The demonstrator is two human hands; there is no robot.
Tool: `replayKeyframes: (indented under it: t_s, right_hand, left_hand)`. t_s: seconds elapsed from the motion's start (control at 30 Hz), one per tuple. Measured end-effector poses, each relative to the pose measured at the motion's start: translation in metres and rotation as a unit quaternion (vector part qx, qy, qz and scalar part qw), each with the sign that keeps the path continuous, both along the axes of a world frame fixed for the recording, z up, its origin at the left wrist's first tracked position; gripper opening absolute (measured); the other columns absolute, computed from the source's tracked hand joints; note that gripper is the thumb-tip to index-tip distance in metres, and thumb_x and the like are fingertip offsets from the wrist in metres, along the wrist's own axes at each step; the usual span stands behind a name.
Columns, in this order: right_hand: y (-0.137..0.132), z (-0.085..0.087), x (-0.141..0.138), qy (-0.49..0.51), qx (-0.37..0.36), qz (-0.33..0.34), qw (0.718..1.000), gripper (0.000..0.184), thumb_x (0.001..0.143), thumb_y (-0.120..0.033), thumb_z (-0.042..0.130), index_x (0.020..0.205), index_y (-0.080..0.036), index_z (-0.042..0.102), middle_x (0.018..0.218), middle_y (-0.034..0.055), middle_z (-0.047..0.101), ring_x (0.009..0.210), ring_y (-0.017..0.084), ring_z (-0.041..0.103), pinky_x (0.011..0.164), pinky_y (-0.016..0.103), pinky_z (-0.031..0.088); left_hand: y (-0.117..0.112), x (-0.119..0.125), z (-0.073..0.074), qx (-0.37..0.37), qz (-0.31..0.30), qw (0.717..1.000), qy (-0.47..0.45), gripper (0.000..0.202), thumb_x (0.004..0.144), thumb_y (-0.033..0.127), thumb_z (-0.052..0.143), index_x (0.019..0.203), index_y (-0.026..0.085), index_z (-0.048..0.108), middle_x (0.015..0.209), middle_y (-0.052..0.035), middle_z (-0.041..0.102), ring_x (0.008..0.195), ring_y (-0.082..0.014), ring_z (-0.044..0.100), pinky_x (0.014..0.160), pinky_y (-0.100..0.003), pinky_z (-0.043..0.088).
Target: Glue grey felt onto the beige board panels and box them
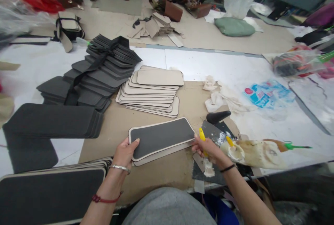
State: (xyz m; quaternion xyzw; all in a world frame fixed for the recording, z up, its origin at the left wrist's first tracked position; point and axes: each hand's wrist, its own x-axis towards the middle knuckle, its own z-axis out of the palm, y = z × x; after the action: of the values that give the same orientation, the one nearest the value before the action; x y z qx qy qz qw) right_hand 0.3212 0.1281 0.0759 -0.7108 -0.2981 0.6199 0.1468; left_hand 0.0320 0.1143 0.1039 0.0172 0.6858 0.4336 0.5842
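At the far left, a low stack of dark boards with pale rims sits near the person. Behind it lie plain dark boards, then a bundle of dark pieces with a black band across it. The left hand has its fingers closed on the left end of a dark board with a pale rim, thumb on top. This board is in the middle, over the brown sheet, and a pale layer shows under its near edge. Pale boards lie behind it. The right hand has its fingers curled round a yellow brush, at the board's right corner. It looks like the lining-up step. The next move calls for even edges and a clean, steady grip, with the messy brush tip kept off the dark top.
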Motion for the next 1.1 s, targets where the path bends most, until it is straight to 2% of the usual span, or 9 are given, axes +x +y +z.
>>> replayKeyframes:
  t_s: [0.1, 0.17, 0.27, 0.37, 0.53, 0.7, 0.87, 0.97, 1.1]
  right_hand:
    - [0.003, -0.008, -0.004, 0.076, 0.004, -0.11, 0.991, 0.033, 0.078, -0.044, 0.053, 0.061, -0.016, 0.05, 0.047, 0.0008, 0.054, 0.036, 0.006, 0.04, 0.034, 0.017, 0.032]
    - [0.008, -0.014, -0.004, 0.079, 0.017, -0.138, 0.987, 0.03, 0.077, -0.039, 0.056, 0.059, -0.017, 0.047, 0.041, -0.003, 0.047, 0.035, 0.006, 0.038, 0.034, 0.016, 0.033]
    - [0.013, -0.024, -0.003, 0.042, 0.035, -0.121, 0.991, 0.021, 0.075, -0.028, 0.058, 0.062, -0.017, 0.046, 0.037, -0.0063, 0.043, 0.032, 0.005, 0.037, 0.034, 0.016, 0.032]
    - [0.013, -0.032, -0.003, 0.001, 0.049, -0.099, 0.994, 0.016, 0.073, -0.02, 0.058, 0.062, -0.016, 0.047, 0.034, -0.007, 0.043, 0.03, 0.005, 0.035, 0.032, 0.015, 0.028]
    - [0.01, -0.038, -0.006, -0.066, 0.072, -0.058, 0.994, 0.016, 0.074, -0.021, 0.055, 0.06, -0.017, 0.048, 0.03, -0.0079, 0.042, 0.028, 0.005, 0.034, 0.032, 0.015, 0.025]
    - [0.013, -0.042, -0.006, -0.106, 0.082, -0.021, 0.991, 0.019, 0.072, -0.023, 0.055, 0.056, -0.017, 0.046, 0.03, -0.0069, 0.042, 0.029, 0.005, 0.035, 0.033, 0.017, 0.026]
    - [0.01, -0.047, 0.0, -0.127, 0.079, 0.017, 0.989, 0.021, 0.072, -0.034, 0.054, 0.06, -0.017, 0.048, 0.034, -0.0061, 0.044, 0.032, 0.007, 0.037, 0.036, 0.019, 0.028]
    - [0.009, -0.048, 0.002, -0.126, 0.076, 0.021, 0.989, 0.023, 0.069, -0.039, 0.056, 0.065, -0.018, 0.049, 0.037, -0.0061, 0.045, 0.034, 0.008, 0.039, 0.037, 0.02, 0.03]
    - [0.009, -0.044, 0.0, -0.104, 0.082, 0.015, 0.991, 0.025, 0.066, -0.043, 0.057, 0.066, -0.02, 0.048, 0.039, -0.0064, 0.044, 0.034, 0.008, 0.037, 0.037, 0.021, 0.03]
  left_hand:
    - [-0.004, -0.006, -0.009, -0.009, -0.021, 1.0, 0.004, 0.021, 0.071, 0.004, 0.056, 0.092, 0.009, 0.059, 0.055, -0.0026, 0.063, 0.048, -0.0132, 0.06, 0.052, -0.025, 0.052]
    - [-0.008, -0.011, -0.018, -0.009, -0.045, 0.999, 0.005, 0.022, 0.072, 0.005, 0.057, 0.093, 0.01, 0.058, 0.057, -0.0029, 0.064, 0.049, -0.0138, 0.061, 0.053, -0.026, 0.053]
    - [-0.016, -0.017, -0.035, -0.012, -0.071, 0.997, 0.013, 0.023, 0.071, 0.005, 0.058, 0.093, 0.012, 0.057, 0.059, -0.0023, 0.065, 0.052, -0.0144, 0.062, 0.056, -0.027, 0.053]
    - [-0.025, -0.019, -0.054, -0.013, -0.07, 0.997, 0.01, 0.022, 0.071, 0.006, 0.058, 0.092, 0.013, 0.058, 0.062, -0.002, 0.066, 0.058, -0.0153, 0.063, 0.06, -0.029, 0.054]
    - [-0.034, -0.019, -0.075, -0.008, -0.044, 0.999, 0.012, 0.016, 0.074, 0.005, 0.053, 0.086, 0.014, 0.059, 0.061, -0.0018, 0.066, 0.061, -0.0157, 0.064, 0.063, -0.03, 0.054]
    - [-0.031, -0.02, -0.077, -0.013, -0.037, 0.999, -0.013, 0.019, 0.072, 0.005, 0.055, 0.088, 0.014, 0.059, 0.061, -0.0024, 0.066, 0.059, -0.0166, 0.064, 0.063, -0.032, 0.054]
    - [-0.03, -0.019, -0.064, -0.006, 0.0, 0.999, -0.051, 0.016, 0.066, 0.005, 0.058, 0.081, 0.012, 0.06, 0.063, -0.0054, 0.066, 0.064, -0.0196, 0.065, 0.066, -0.035, 0.053]
    - [-0.032, -0.019, -0.059, 0.021, 0.013, 0.995, -0.094, 0.016, 0.061, 0.006, 0.06, 0.077, 0.011, 0.06, 0.063, -0.0072, 0.066, 0.069, -0.0219, 0.065, 0.068, -0.037, 0.053]
    - [-0.037, -0.02, -0.061, 0.038, 0.036, 0.995, -0.09, 0.016, 0.056, 0.007, 0.062, 0.072, 0.01, 0.06, 0.063, -0.0076, 0.066, 0.075, -0.0233, 0.064, 0.071, -0.037, 0.052]
